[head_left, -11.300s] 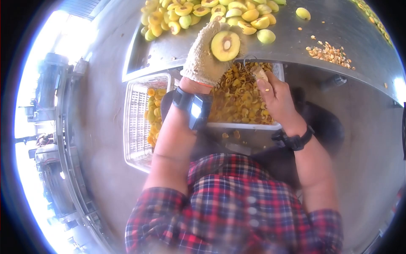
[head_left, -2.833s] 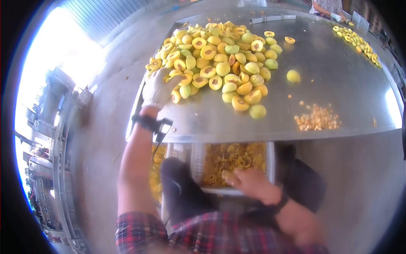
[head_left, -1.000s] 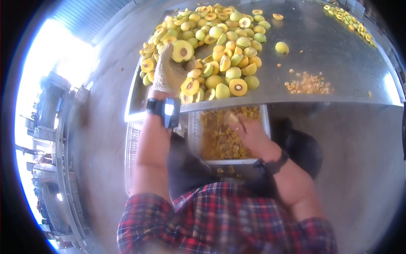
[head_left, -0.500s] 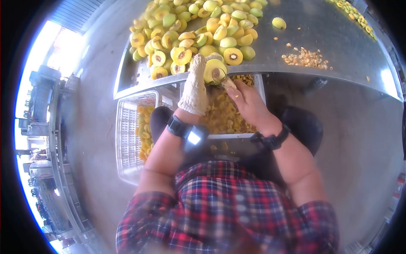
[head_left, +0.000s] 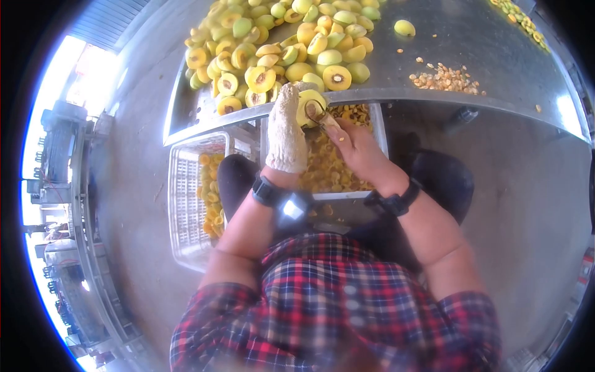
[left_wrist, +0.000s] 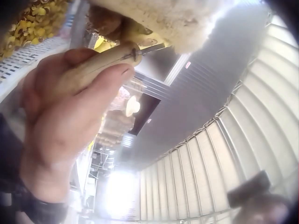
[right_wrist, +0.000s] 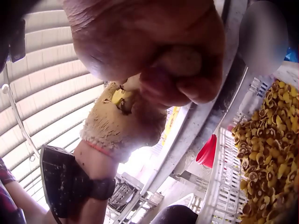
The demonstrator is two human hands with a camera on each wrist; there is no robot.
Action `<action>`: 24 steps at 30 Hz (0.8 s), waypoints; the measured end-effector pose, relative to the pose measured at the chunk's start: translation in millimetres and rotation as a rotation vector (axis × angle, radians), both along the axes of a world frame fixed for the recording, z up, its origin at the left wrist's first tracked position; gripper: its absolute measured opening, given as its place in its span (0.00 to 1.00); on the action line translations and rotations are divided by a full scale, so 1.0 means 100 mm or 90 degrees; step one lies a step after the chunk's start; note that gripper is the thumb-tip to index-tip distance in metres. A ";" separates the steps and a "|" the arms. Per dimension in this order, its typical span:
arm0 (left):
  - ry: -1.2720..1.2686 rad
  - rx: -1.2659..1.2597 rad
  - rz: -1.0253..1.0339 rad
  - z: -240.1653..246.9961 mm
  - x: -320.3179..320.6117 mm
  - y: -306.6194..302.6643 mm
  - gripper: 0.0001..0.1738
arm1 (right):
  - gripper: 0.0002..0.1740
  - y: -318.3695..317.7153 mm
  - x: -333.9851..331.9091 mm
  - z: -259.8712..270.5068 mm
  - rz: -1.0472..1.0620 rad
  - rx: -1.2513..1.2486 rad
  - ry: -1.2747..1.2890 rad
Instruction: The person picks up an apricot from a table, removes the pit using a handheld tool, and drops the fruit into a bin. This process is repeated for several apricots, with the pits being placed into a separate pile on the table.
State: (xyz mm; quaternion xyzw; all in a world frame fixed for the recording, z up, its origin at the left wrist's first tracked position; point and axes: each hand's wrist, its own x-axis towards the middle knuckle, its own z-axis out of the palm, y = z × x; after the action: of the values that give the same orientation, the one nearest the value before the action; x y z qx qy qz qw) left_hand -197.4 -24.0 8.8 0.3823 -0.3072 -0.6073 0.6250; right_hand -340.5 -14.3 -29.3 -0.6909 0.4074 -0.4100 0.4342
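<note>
My left hand (head_left: 286, 133), in a thick off-white knitted glove, holds a yellow peach-like fruit half (head_left: 306, 113) just past the table's front edge, cut face towards my right hand. My bare right hand (head_left: 364, 150) grips the pale wooden handle (left_wrist: 96, 70) of a pitting tool. Its thin curved metal loop (head_left: 308, 106) lies against the middle of the cut face, at the brown pit hollow. In the right wrist view the gloved hand (right_wrist: 124, 121) shows a bit of yellow through a hole, and my right fingers hide most of the tool.
Whole and halved fruit (head_left: 261, 79) are heaped on the metal table (head_left: 384, 68). Small pits (head_left: 447, 79) lie to the right, near one lone fruit (head_left: 404, 28). Below stand a white crate (head_left: 379, 133) of brownish-yellow scraps and a white basket (head_left: 185, 217) with yellow pieces.
From over the heap, my left hand has brought the fruit half down and back to the table edge. My right hand has raised the tool to it, and the loop now sits at the pit.
</note>
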 end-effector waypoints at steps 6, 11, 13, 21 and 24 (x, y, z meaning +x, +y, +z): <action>-0.001 -0.022 0.047 -0.09 -0.03 -0.03 0.18 | 0.26 0.04 0.05 0.05 0.005 0.071 -0.029; -0.097 -0.091 0.060 -0.13 0.02 -0.05 0.18 | 0.27 0.05 0.08 0.06 0.087 0.118 -0.119; -0.139 -0.100 0.036 -0.12 0.05 -0.06 0.18 | 0.26 0.06 0.06 0.08 0.102 0.117 -0.129; -0.129 0.026 -0.083 0.17 0.16 0.03 0.20 | 0.25 0.09 0.02 0.05 0.182 0.235 -0.171; -0.129 0.054 -0.100 0.17 0.16 0.00 0.20 | 0.24 0.09 0.05 0.00 0.183 0.237 -0.144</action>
State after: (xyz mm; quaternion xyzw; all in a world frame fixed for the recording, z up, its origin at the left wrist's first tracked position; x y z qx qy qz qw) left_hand -181.1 -23.8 26.3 0.4427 -0.3720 -0.6248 0.5246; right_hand -336.0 -5.7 -29.0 -0.5997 0.3225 -0.3364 0.6505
